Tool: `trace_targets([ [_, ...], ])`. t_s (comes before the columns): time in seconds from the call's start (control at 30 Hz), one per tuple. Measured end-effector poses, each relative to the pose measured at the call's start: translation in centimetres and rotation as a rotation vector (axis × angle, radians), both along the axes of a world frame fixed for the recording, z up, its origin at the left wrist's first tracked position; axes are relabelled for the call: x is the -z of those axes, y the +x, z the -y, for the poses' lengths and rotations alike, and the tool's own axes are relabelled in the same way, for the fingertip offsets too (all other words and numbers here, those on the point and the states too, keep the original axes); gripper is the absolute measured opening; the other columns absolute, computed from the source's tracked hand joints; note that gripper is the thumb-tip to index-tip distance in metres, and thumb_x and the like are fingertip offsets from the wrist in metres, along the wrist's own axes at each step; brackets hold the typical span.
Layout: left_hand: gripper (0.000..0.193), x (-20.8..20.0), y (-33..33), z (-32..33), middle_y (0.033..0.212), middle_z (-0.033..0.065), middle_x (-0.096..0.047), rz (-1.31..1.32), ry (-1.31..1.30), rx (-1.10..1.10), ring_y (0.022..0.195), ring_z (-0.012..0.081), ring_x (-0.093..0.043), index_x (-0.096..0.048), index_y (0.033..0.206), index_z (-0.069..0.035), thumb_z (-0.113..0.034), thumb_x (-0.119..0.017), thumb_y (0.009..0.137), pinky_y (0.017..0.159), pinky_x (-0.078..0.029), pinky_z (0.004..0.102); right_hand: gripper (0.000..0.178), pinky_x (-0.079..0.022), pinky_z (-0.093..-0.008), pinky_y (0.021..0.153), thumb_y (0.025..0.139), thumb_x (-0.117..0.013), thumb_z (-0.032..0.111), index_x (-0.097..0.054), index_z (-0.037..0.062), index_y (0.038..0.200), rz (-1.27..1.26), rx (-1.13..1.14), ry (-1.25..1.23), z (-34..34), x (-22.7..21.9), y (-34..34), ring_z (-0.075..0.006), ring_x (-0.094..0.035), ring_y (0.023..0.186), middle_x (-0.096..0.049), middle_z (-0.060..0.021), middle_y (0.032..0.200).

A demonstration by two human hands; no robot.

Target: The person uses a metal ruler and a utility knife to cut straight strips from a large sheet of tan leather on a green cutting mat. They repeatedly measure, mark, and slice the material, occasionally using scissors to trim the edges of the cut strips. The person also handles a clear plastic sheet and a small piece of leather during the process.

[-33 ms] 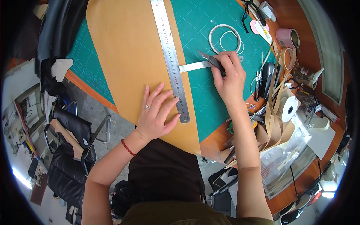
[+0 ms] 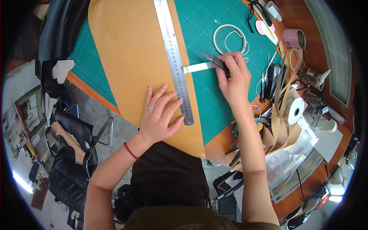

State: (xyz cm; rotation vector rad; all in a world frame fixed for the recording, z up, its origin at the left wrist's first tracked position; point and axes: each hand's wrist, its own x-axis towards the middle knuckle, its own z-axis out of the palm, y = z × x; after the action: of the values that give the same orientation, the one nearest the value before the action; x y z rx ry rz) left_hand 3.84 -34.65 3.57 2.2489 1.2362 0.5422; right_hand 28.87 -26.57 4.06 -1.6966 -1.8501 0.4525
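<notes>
A long steel ruler (image 2: 173, 57) lies lengthwise on a tan leather sheet (image 2: 130, 50), near the sheet's right edge. My left hand (image 2: 158, 113) rests on the leather with its fingers spread, two fingertips at the ruler's left edge near its lower end. In my right hand (image 2: 234, 76) is a dark-handled craft knife (image 2: 218, 62), its blade pointing up and to the left, over the green cutting mat (image 2: 211, 103). A short metal ruler (image 2: 199, 68) passes beneath the knife and fingers. Its left end meets the leather's right edge, close to the long ruler.
Beyond my right hand lies a roll of narrow white tape (image 2: 215, 38). Tan strips (image 2: 281, 115), a white spool (image 2: 296, 111), pens and a pink cup (image 2: 294, 38) crowd the right side. Dark material (image 2: 63, 34) hangs at the left, above a black chair (image 2: 71, 168).
</notes>
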Motion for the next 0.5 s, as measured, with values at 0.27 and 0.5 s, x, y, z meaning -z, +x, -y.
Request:
trace_targets([
  [0.27,0.048,-0.7,0.1,-0.3,0.132,0.0129,-0.051,-0.064,0.005,0.047,0.14,0.0375,-0.04,-0.065,0.124,-0.01,-0.026,-0.077,0.08,0.117,-0.021,0.0674,0.017,-0.052,-0.0409,0.063,0.079,-0.072,0.005,-0.068,0.0099,0.094,0.012,0.0,-0.007,0.0,-0.4,-0.2,-0.0291,-0.065,0.077,-0.061,-0.006,0.097],
  [0.5,0.042,-2.6,0.9,-1.3,0.121,0.0114,-0.054,-0.119,-0.023,0.09,0.127,0.0364,-0.047,-0.063,0.121,-0.008,-0.017,-0.074,0.082,0.115,-0.027,0.0623,0.019,-0.052,-0.0403,0.063,0.078,-0.072,0.004,-0.067,0.0096,0.096,0.039,0.021,0.01,0.5,-0.4,-0.5,-0.0291,-0.065,0.077,-0.06,-0.0068,0.098],
])
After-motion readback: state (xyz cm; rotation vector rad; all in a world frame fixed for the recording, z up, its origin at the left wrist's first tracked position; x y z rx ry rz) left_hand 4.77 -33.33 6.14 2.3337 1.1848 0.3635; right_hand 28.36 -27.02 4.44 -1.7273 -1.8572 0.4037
